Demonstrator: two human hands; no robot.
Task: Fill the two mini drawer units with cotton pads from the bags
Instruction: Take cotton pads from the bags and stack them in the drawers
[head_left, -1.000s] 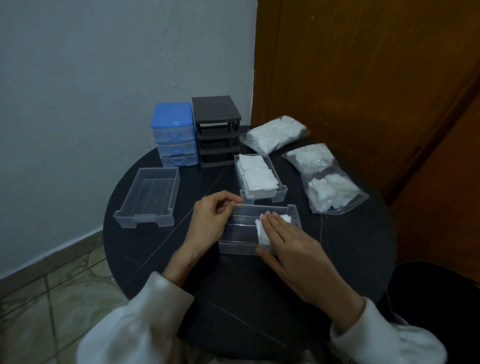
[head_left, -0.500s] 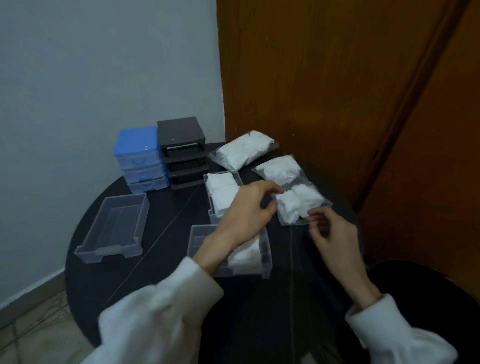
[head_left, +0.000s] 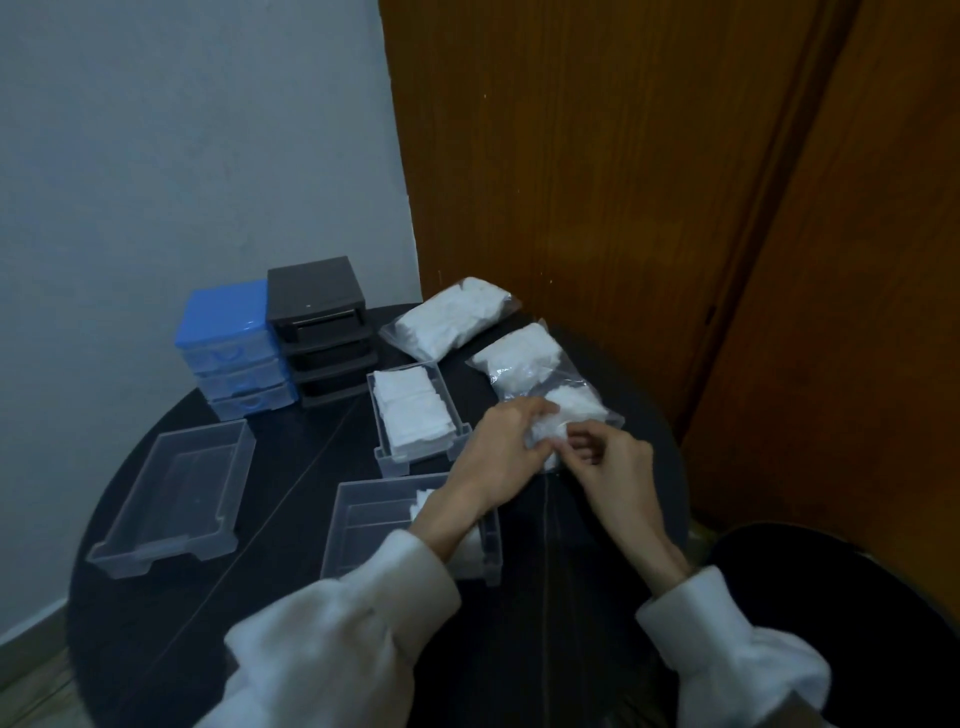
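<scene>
Both the left hand (head_left: 501, 452) and right hand (head_left: 608, 462) pinch, fingers curled, the open clear bag (head_left: 540, 374) of cotton pads (head_left: 574, 410)

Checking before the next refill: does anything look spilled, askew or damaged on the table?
Nothing spilled or damaged. Three clear plastic drawers sit out of the black drawer unit, expected mid-fill. Both hands work at the nearer clear bag of cotton pads.

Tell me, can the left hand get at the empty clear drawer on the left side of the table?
Probably yes. The left hand is busy at the near bag of cotton pads, but nothing stands between it and the empty drawer.
</scene>
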